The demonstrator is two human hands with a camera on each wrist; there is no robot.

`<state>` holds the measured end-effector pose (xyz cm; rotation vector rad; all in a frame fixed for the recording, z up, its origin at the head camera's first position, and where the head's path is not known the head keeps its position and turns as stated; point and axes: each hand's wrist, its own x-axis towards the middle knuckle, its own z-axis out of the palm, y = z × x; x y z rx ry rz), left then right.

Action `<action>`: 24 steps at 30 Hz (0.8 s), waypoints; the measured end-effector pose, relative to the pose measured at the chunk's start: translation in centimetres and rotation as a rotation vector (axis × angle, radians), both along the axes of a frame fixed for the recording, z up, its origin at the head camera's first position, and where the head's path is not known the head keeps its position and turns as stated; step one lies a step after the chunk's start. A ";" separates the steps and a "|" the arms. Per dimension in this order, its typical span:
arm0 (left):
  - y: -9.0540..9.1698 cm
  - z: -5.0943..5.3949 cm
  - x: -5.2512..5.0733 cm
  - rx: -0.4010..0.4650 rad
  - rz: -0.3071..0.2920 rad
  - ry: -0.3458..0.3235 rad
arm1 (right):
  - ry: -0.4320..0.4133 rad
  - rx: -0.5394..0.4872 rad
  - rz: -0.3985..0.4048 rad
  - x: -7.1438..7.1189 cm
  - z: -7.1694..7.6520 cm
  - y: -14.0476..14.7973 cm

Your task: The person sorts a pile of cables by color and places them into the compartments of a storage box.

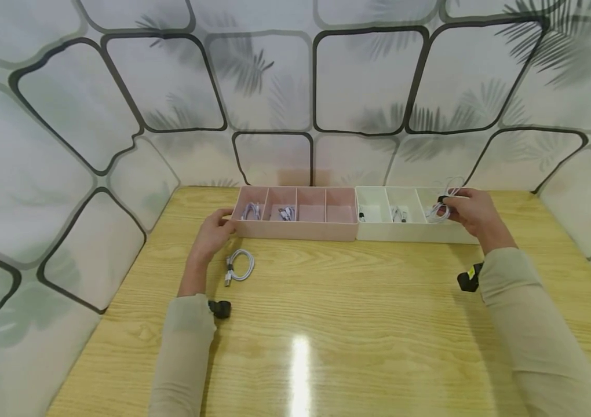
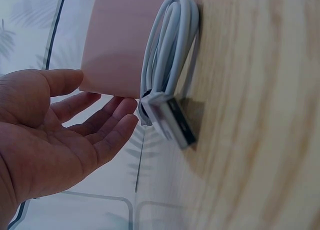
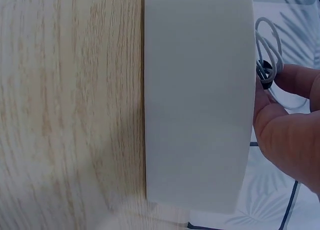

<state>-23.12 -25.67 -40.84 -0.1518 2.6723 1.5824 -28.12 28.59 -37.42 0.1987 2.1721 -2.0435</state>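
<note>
At the right end of the white divided box (image 1: 415, 233), my right hand (image 1: 475, 213) pinches a coiled white cable (image 1: 436, 214) with a black tie. The coil hangs over a compartment, and its lower part overlaps the box. In the right wrist view the same cable (image 3: 272, 48) shows beyond the box wall, between thumb and fingers. My left hand (image 1: 215, 233) touches the left end of the pink divided box (image 1: 295, 231), its fingers loosely bent. Just below it on the table lies a coiled white USB cable (image 1: 230, 271), seen close up in the left wrist view.
Coiled cables (image 1: 287, 214) lie in the two left compartments of the pink box. Further cables (image 1: 398, 215) sit in the white box's left compartments. Both boxes stand end to end near the back edge of the wooden table (image 1: 358, 324), before a patterned wall (image 1: 264, 81).
</note>
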 end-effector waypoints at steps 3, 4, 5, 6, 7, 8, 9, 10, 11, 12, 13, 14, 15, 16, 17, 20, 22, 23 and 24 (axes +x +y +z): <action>-0.1 -0.1 0.0 0.000 -0.001 0.005 | -0.002 0.074 0.045 -0.3 -0.1 0.0; -0.1 -0.1 0.0 -0.001 -0.003 0.006 | -0.003 0.106 0.062 -0.4 -0.2 0.0; -0.2 -0.1 0.0 0.003 -0.003 0.005 | -0.008 0.132 0.077 -0.4 -0.2 0.1; -0.2 -0.1 0.0 0.007 -0.006 0.006 | -0.011 0.168 0.095 -0.5 -0.2 0.1; -0.2 -0.1 -0.1 0.014 -0.008 0.005 | -0.014 0.203 0.111 -0.5 -0.1 0.1; -0.3 -0.2 -0.1 0.019 -0.011 0.003 | -0.017 0.238 0.125 -0.5 -0.1 0.1; -0.3 -0.2 -0.1 0.023 -0.014 0.002 | -0.019 0.273 0.134 -0.5 0.0 0.0; -0.3 -0.2 -0.1 0.028 -0.017 0.002 | -0.018 0.313 0.145 -0.5 0.0 0.0; -0.3 -0.2 -0.1 0.031 -0.018 0.002 | -0.018 0.339 0.148 -0.4 0.1 0.0; -0.3 -0.2 -0.1 0.030 -0.022 0.001 | -0.017 0.356 0.152 -0.4 0.2 0.0; -0.3 -0.2 -0.1 0.029 -0.023 0.001 | -0.017 0.366 0.155 -0.3 0.3 -0.1; -0.3 -0.3 -0.1 0.026 -0.023 0.001 | -0.020 0.371 0.160 -0.3 0.4 -0.1; -0.4 -0.3 -0.1 0.024 -0.022 0.001 | -0.023 0.367 0.162 -0.2 0.5 -0.1; -0.4 -0.2 -0.2 0.022 -0.021 0.001 | -0.025 0.365 0.164 -0.1 0.6 -0.1; -0.4 -0.2 -0.2 0.019 -0.021 0.000 | -0.029 0.358 0.164 -0.1 0.7 -0.1; -0.4 -0.2 -0.2 0.018 -0.019 -0.007 | -0.036 0.345 0.154 0.2 0.8 0.0; -0.4 -0.1 -0.1 0.022 -0.022 -0.014 | -0.037 0.322 0.131 0.4 0.8 0.2; -0.4 -0.1 -0.1 0.024 -0.022 -0.016 | -0.038 0.308 0.118 0.4 0.8 0.3; -0.3 -0.1 -0.1 0.026 -0.022 -0.017 | -0.036 0.296 0.107 0.5 0.8 0.4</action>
